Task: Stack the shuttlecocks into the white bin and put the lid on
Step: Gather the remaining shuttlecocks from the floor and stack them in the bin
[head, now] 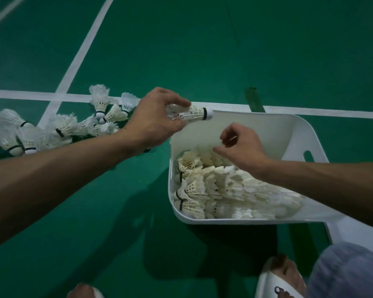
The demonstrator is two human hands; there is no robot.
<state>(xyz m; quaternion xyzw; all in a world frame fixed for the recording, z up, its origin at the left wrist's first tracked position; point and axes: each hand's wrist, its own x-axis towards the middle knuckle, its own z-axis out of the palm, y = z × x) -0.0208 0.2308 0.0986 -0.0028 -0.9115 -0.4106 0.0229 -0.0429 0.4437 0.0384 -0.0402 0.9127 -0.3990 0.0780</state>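
Held shuttlecock [197, 113]: our left hand [153, 121] covers most of its feathers.
Right hand [241, 151]: we cannot tell whether its curled fingers pinch anything.
White bin [278, 130]: our right forearm [321, 181] hides its near right corner.
Floor pile of shuttlecocks [60, 127]: cut by the left edge, partly behind our left forearm [63, 166].
Sandal [269, 282]: cut by the bottom edge.

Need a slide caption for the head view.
Left hand holds a shuttlecock at the white bin rim; right hand hovers over the stacked shuttlecocks inside.

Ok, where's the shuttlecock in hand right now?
Head view, centre: the left hand pinches the shuttlecock by its feathers, cork end right, at the far-left corner of the white bin.
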